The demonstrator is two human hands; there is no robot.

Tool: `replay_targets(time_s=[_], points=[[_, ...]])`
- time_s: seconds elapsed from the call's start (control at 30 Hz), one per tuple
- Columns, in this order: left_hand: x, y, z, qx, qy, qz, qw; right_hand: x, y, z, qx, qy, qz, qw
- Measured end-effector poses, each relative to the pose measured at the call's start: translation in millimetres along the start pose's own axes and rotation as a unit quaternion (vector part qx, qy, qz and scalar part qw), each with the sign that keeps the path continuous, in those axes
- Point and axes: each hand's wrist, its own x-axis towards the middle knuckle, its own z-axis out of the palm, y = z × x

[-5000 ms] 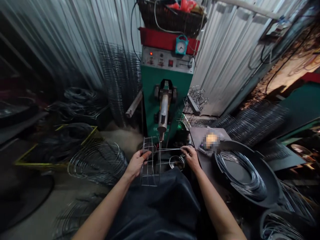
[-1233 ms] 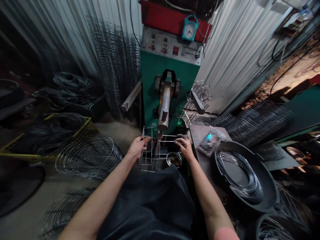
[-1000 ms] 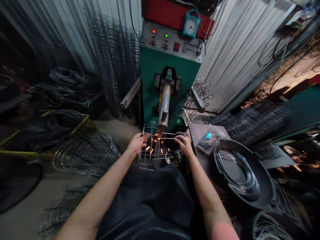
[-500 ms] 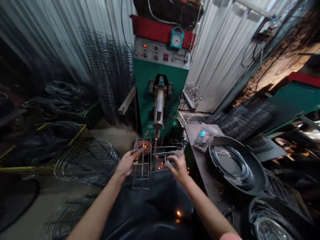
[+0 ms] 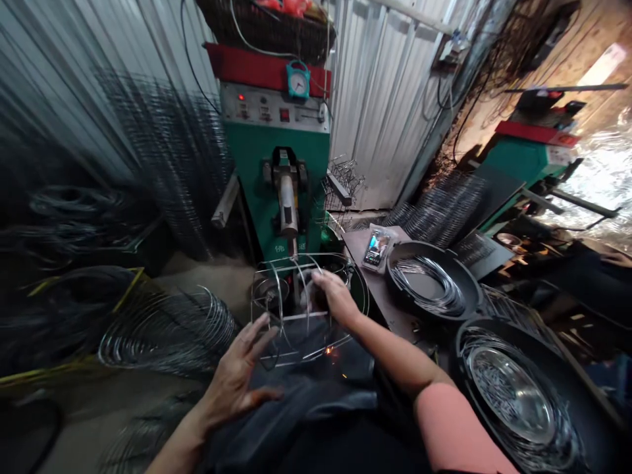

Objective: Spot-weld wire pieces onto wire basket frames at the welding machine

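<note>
- Wire cage (image 5: 296,316) sits between the hands, just before the welder (image 5: 251,155); right hand (image 5: 336,296) rests on its hoops, clamp unclear.
- Left hand (image 5: 236,378) hangs open, apart, just below.
- Spot-welding seems in hand; left hand needs closing on the cage.

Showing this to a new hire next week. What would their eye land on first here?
The green spot welder stands straight ahead against the corrugated wall, with a round gauge on top of its panel. Just below it, the right hand is at a wire cage, and the left hand is spread open near the cage. At lower right, a big black pan holds a heap of wire rings.
</note>
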Motion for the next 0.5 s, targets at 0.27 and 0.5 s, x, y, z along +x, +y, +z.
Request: replay_targets(time_s=[0.27, 0.5], points=[[-35, 6, 19, -0.137, 0.012, -0.110, 0.984, 28, -22, 9, 0.193, -0.001, 0.165, 0.967], [-18, 21, 27, -0.289, 0.089, -0.219, 0.928, 65, 1, -21, 0.034, -0.002, 0.258, 0.966]])
